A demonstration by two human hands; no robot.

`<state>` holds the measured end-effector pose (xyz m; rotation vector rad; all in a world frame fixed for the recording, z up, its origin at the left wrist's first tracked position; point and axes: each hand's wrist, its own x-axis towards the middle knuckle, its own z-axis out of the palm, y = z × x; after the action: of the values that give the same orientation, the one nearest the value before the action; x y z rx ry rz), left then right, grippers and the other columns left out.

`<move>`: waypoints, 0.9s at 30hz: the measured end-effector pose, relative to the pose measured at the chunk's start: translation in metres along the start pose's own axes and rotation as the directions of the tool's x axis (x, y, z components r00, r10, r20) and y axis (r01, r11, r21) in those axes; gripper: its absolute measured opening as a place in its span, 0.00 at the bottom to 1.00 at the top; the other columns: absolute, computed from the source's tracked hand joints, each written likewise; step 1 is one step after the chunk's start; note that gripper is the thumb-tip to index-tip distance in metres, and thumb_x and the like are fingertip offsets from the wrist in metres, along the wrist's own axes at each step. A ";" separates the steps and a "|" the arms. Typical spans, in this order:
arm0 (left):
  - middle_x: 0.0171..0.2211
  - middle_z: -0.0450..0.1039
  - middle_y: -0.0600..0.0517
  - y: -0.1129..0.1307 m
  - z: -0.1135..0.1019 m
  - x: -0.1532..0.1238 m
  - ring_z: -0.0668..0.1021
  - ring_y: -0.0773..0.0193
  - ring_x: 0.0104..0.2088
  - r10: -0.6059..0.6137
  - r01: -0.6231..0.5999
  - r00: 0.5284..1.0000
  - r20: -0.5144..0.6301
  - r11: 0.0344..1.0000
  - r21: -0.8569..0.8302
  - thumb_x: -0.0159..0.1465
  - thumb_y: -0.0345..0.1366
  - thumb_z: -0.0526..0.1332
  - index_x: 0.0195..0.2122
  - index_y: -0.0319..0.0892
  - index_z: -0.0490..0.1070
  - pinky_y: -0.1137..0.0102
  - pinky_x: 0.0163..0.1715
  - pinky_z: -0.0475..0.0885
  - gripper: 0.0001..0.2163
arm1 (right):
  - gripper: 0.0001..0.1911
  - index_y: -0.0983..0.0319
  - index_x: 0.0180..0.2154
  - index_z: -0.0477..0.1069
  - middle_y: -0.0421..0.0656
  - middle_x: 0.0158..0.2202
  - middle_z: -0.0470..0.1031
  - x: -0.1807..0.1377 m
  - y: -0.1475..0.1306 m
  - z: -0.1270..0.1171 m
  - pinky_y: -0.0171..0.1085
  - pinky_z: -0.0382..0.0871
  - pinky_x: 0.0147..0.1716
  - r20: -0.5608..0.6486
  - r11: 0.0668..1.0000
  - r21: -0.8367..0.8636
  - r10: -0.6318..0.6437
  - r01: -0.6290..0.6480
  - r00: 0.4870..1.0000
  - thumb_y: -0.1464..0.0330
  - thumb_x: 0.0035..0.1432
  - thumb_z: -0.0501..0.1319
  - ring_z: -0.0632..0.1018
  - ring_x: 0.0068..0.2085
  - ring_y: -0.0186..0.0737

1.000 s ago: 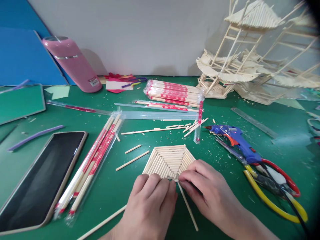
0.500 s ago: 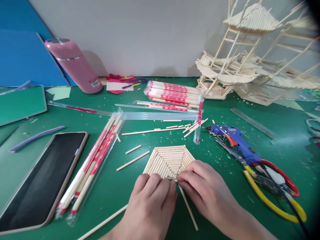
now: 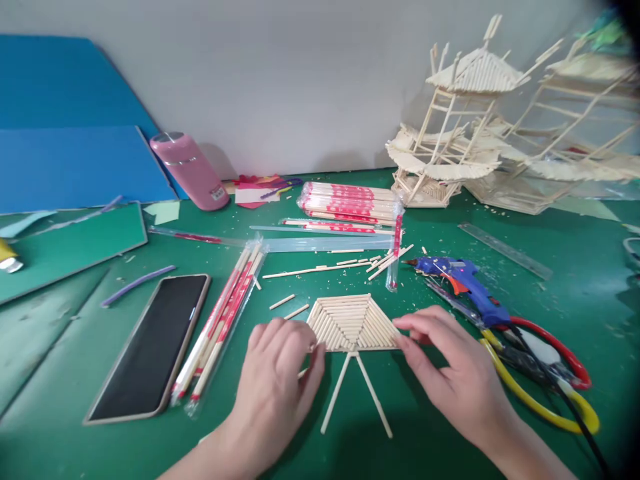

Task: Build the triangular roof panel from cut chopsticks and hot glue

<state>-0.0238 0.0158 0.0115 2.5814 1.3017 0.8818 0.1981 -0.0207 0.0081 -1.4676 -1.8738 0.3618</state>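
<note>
A half-hexagon panel of bamboo sticks (image 3: pixel 345 323), laid in nested rows, sits in front of me. Two bare sticks spread toward me from the middle of its near edge, the left stick (image 3: pixel 335 393) and the right stick (image 3: pixel 373 397). At the panel's left corner, the thumb and bent forefinger of my left hand (image 3: pixel 280 373) are closed on the edge. My right hand (image 3: pixel 450 373) pinches the right corner between thumb and fingertips. Another stick passes beneath my left hand and is mostly hidden. Short cut sticks (image 3: pixel 283 302) lie just beyond my left hand.
To the right lie a blue glue gun (image 3: pixel 460 280) and pliers with red and yellow handles (image 3: pixel 545 380). On the left are wrapped sticks (image 3: pixel 225 327) and a phone (image 3: pixel 150 347). Farther back stand a pink bottle (image 3: pixel 190 170), packed sticks (image 3: pixel 350 202) and a stick tower (image 3: pixel 450 133).
Both hands have moved apart from the panel's near middle to its two corners. The left leg stick now shows in full. The view has shifted, with the bottle and phone farther right.
</note>
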 end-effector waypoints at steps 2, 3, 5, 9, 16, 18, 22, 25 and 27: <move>0.25 0.67 0.53 -0.009 -0.008 0.002 0.69 0.64 0.27 -0.053 0.053 0.999 0.005 0.998 0.031 0.60 0.29 0.53 0.27 0.41 0.61 0.68 0.27 0.63 0.05 | 0.08 0.60 0.40 0.66 0.42 0.34 0.67 -0.003 0.004 -0.010 0.33 0.67 0.31 -0.048 0.999 -0.048 0.015 -0.017 0.999 0.72 0.57 0.55 0.71 0.33 0.35; 0.24 0.67 0.53 -0.012 -0.012 0.002 0.69 0.64 0.26 -0.059 0.059 0.998 0.006 0.998 0.036 0.60 0.29 0.53 0.27 0.42 0.61 0.69 0.27 0.64 0.05 | 0.08 0.60 0.40 0.67 0.42 0.34 0.67 -0.006 0.006 -0.015 0.33 0.66 0.32 -0.073 0.997 -0.074 0.021 -0.026 0.997 0.71 0.57 0.56 0.71 0.33 0.35; 0.24 0.68 0.54 -0.017 -0.019 -0.001 0.70 0.65 0.26 -0.049 0.049 0.999 0.021 0.998 0.028 0.60 0.30 0.54 0.28 0.42 0.63 0.69 0.27 0.65 0.05 | 0.07 0.60 0.40 0.67 0.42 0.35 0.67 -0.012 0.012 -0.024 0.34 0.66 0.33 -0.117 0.991 -0.117 0.043 -0.056 0.992 0.70 0.57 0.56 0.70 0.33 0.34; 0.27 0.71 0.51 -0.016 -0.023 -0.013 0.71 0.64 0.29 -0.016 0.017 0.996 0.090 1.000 -0.004 0.60 0.29 0.54 0.31 0.41 0.67 0.68 0.29 0.66 0.04 | 0.08 0.60 0.39 0.67 0.41 0.34 0.68 -0.026 0.027 -0.039 0.34 0.66 0.33 -0.188 0.975 -0.179 0.098 -0.132 0.977 0.67 0.56 0.57 0.70 0.33 0.35; 0.32 0.71 0.49 0.000 -0.012 -0.027 0.71 0.62 0.33 -0.005 0.005 0.990 0.140 1.000 0.000 0.61 0.28 0.53 0.35 0.41 0.69 0.65 0.33 0.65 0.06 | 0.11 0.59 0.38 0.68 0.42 0.32 0.67 -0.034 0.046 -0.072 0.36 0.64 0.30 -0.358 0.906 -0.233 0.259 -0.355 0.897 0.61 0.56 0.55 0.69 0.30 0.36; 0.33 0.71 0.49 0.002 -0.011 -0.029 0.70 0.60 0.34 0.002 -0.008 0.986 0.165 0.999 0.035 0.61 0.29 0.53 0.36 0.41 0.68 0.64 0.34 0.65 0.06 | 0.14 0.60 0.39 0.68 0.42 0.31 0.67 -0.033 0.054 -0.079 0.37 0.65 0.31 -0.387 0.886 -0.244 0.285 -0.395 0.877 0.59 0.55 0.56 0.69 0.29 0.37; 0.34 0.70 0.48 0.001 -0.011 -0.033 0.69 0.58 0.36 -0.024 0.001 0.978 0.205 0.994 0.114 0.61 0.31 0.53 0.38 0.42 0.68 0.63 0.35 0.64 0.06 | 0.17 0.59 0.42 0.66 0.42 0.33 0.67 -0.027 0.072 -0.084 0.36 0.66 0.28 -0.364 0.853 -0.262 0.345 -0.450 0.865 0.56 0.54 0.55 0.70 0.31 0.38; 0.34 0.69 0.48 -0.003 -0.011 -0.037 0.68 0.58 0.36 -0.054 0.018 0.972 0.229 0.987 0.159 0.62 0.32 0.52 0.37 0.42 0.67 0.63 0.35 0.63 0.06 | 0.17 0.58 0.41 0.66 0.42 0.34 0.68 -0.020 0.081 -0.081 0.35 0.66 0.25 -0.320 0.842 -0.283 0.369 -0.459 0.873 0.55 0.53 0.55 0.71 0.31 0.38; 0.33 0.69 0.48 -0.003 -0.012 -0.039 0.68 0.58 0.35 -0.074 0.028 0.965 0.251 0.983 0.182 0.62 0.32 0.52 0.36 0.42 0.67 0.63 0.34 0.63 0.06 | 0.17 0.58 0.41 0.66 0.42 0.34 0.69 -0.015 0.083 -0.077 0.35 0.67 0.25 -0.283 0.845 -0.288 0.375 -0.451 0.883 0.55 0.52 0.56 0.71 0.30 0.38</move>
<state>-0.0504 -0.0134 0.0027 2.6662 1.4182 0.4189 0.3123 -0.0243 0.0063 -2.0749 -1.4816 0.0592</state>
